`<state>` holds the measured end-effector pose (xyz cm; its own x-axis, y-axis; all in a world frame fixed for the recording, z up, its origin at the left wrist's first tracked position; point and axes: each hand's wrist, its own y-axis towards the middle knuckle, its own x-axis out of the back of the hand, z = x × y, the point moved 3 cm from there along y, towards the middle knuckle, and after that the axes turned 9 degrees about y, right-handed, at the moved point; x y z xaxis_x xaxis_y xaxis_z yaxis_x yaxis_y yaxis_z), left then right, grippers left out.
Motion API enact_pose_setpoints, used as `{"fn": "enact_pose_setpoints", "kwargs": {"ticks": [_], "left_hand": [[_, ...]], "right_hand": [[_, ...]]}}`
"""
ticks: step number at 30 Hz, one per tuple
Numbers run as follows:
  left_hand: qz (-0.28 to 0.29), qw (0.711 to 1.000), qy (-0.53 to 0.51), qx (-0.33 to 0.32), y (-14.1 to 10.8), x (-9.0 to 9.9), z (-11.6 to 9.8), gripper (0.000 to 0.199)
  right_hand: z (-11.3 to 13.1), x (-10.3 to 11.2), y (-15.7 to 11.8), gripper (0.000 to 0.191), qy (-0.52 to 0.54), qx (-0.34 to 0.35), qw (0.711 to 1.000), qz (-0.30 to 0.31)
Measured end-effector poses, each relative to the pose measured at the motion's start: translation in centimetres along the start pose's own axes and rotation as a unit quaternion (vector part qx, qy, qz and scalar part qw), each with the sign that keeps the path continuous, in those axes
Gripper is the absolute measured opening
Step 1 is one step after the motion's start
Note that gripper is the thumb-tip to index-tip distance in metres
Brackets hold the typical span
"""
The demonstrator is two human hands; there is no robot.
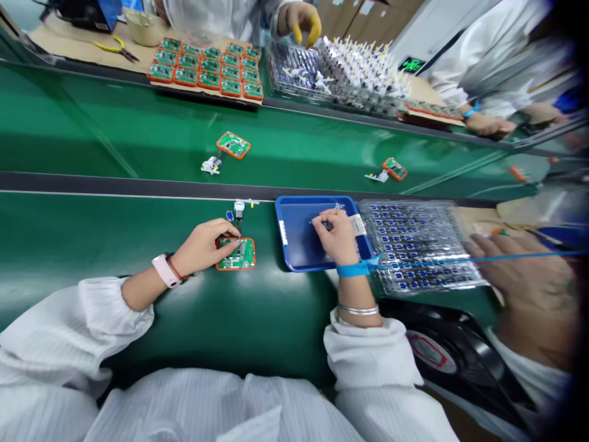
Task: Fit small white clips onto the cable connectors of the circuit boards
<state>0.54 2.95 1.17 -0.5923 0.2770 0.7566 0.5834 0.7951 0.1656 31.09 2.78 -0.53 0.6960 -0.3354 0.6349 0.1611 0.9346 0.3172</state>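
Note:
My left hand (207,245) rests on a green circuit board (243,256) in an orange frame, thumb and fingers pinching near its upper edge. Just above the board lies a white connector piece (239,207) wired to it, beside a small blue-and-white part (230,215). Over the blue tray (289,261), my right hand (337,233) has thumb and forefinger brought together; whatever is between the fingertips is too small to make out. A few small clear parts (339,207) lie at the tray's back edge.
Right of the tray sit clear plastic trays of blue parts (405,245), with another person's hand (529,270) beyond. Two framed boards (234,145) (394,168) lie on the green strip behind. Rows of boards (209,64) and white parts (363,67) stand on the far ledge.

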Motion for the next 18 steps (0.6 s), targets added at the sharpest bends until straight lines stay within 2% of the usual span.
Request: {"fn": "enact_pose_setpoints", "kwargs": {"ticks": [10, 18], "left_hand": [[-0.004, 1.000, -0.007, -0.006, 0.0, -0.1, 0.1, 0.012], [-0.014, 0.999, -0.031, 0.002, 0.1, -0.1, 0.2, 0.010]], "right_hand": [[-0.7, -0.8, -0.1, 0.013, -0.053, 0.036, 0.996, 0.059], [-0.4, -1.4, -0.2, 0.012, -0.032, 0.052, 0.997, 0.047]]}}
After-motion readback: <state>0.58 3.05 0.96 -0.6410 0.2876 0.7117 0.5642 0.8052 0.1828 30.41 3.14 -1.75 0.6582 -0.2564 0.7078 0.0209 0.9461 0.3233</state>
